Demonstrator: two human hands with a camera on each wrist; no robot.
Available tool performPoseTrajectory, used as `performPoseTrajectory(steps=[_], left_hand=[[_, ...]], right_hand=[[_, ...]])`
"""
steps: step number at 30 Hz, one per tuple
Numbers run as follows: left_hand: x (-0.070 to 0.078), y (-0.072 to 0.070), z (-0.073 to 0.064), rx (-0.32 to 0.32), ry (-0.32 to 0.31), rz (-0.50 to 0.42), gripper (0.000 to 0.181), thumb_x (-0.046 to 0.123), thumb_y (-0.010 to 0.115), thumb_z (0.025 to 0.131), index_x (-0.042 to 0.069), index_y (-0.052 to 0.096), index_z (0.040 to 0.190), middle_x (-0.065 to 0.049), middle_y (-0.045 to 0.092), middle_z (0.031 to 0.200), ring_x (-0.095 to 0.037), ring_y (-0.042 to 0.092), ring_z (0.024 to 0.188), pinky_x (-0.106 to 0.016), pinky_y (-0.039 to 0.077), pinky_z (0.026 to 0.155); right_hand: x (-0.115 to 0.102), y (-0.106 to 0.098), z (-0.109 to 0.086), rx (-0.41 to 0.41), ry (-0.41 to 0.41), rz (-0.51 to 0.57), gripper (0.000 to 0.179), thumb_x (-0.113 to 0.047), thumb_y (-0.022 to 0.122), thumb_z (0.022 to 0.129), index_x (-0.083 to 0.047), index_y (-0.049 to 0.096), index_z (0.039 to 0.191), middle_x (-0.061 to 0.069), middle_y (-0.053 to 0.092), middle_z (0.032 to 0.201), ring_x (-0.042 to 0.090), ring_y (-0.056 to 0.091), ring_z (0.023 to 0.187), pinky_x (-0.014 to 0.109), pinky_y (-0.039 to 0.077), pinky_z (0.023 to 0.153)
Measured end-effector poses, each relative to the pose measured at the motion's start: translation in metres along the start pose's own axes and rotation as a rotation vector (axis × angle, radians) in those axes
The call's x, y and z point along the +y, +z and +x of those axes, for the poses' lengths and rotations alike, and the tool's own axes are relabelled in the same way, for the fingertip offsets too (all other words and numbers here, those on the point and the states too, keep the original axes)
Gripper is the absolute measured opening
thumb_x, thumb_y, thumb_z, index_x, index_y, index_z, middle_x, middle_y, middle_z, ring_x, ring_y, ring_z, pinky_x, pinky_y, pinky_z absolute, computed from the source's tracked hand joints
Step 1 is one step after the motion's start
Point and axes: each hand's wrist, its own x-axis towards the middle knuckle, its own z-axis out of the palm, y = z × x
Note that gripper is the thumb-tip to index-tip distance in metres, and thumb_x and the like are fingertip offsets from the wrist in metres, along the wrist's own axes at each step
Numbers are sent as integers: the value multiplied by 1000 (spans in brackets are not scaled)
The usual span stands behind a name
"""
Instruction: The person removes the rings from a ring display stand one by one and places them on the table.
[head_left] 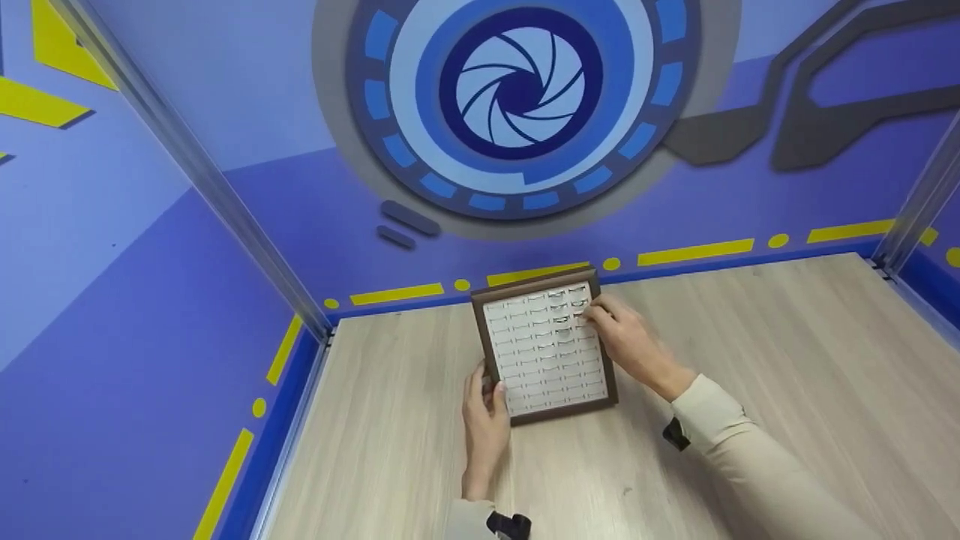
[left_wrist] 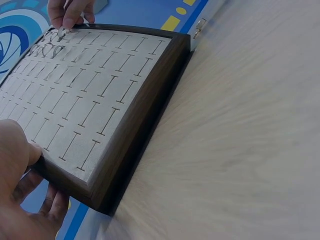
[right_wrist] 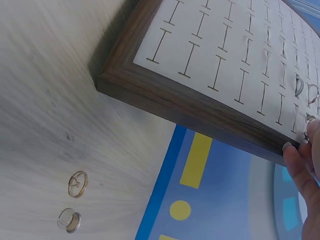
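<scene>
A ring display tray (head_left: 566, 411) with a brown wood-grain frame and a white slotted pad stands tilted on the table. My left hand (head_left: 486, 420) grips its lower left side, thumb on the front and fingers behind. At the upper right of the pad, my right hand (head_left: 628, 339) pinches a ring (right_wrist: 310, 119) at a slot; fingertips partly hide it. Several silver-coloured rings (head_left: 561, 320) sit in the slots around there, while the lower slots hold none. In the right wrist view, a gold-coloured ring (right_wrist: 77, 184) with a stone and a wide silver-coloured band (right_wrist: 69, 220) lie on the table.
The light wood-grain table (head_left: 390, 420) extends to both sides of the tray. Close behind stands a blue and purple printed wall (head_left: 285, 225) with yellow marks. Another panel (head_left: 112, 337) closes off the left side, with a metal post (head_left: 217, 180) at the corner.
</scene>
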Motion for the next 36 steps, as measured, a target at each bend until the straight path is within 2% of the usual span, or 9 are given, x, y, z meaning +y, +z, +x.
performPoseTrajectory(steps=[9,25,36], left_hand=[[2,0,0,-12,-1,-21,51,6,57,108,3,46,158,-15,61,131,-22,63,112,-33,57,95],[0,2,1,-2,2,-41,50,3,57,108,2,47,157,-15,61,133,-25,64,117,-36,57,100],[0,0,-1,-3,15,-5,50,5,57,109,2,45,158,-14,60,133,-22,63,113,-32,56,96]], right_hand=[[0,-1,-1,25,-37,8,21,17,75,87,4,68,103,12,63,99,24,62,84,35,58,72],[-2,-11,-4,34,-66,-27,22,17,77,85,5,68,100,14,64,99,26,63,87,38,60,74],[-3,-21,-14,25,-72,-38,20,16,77,86,4,70,100,11,63,98,22,63,87,30,59,76]])
